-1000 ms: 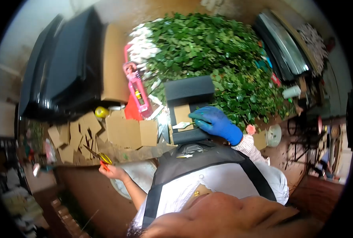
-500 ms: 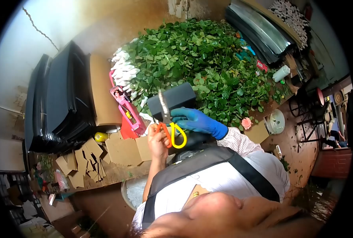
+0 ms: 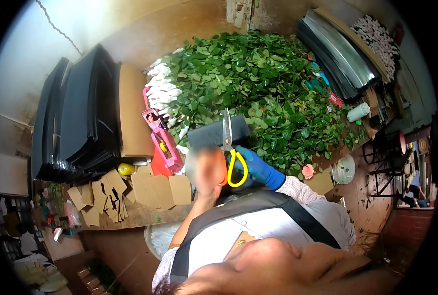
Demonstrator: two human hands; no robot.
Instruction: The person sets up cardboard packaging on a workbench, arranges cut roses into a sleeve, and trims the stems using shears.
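Note:
A pair of scissors [image 3: 227, 130] with one orange and one yellow handle points its blades upward, nearly together, in front of my chest. My left hand [image 3: 206, 172], bare, is at the orange handle and closed on it, though a blurred patch covers most of its fingers. My right hand [image 3: 261, 169], in a blue glove, is beside and behind the yellow handle. Its fingers are bent and partly hidden by the scissors; what they hold, if anything, does not show. Just beyond both hands lies a dark grey block [image 3: 206, 133]. A large heap of leafy green stems [image 3: 238, 73] covers the table behind it.
Left of the leaves are white sleeve-like wraps [image 3: 162, 88] and a pink phone stand [image 3: 165, 147]. Dark sheets [image 3: 86, 103] stand stacked at the left, above cardboard pieces [image 3: 155, 187]. A pink rose head [image 3: 307, 171] and a white roll [image 3: 358, 112] lie at the right.
The scissors have moved right in the view and turned more upright, their blades nearly together in both frames. Both hands have moved right with them, and the whole view has shifted slightly.

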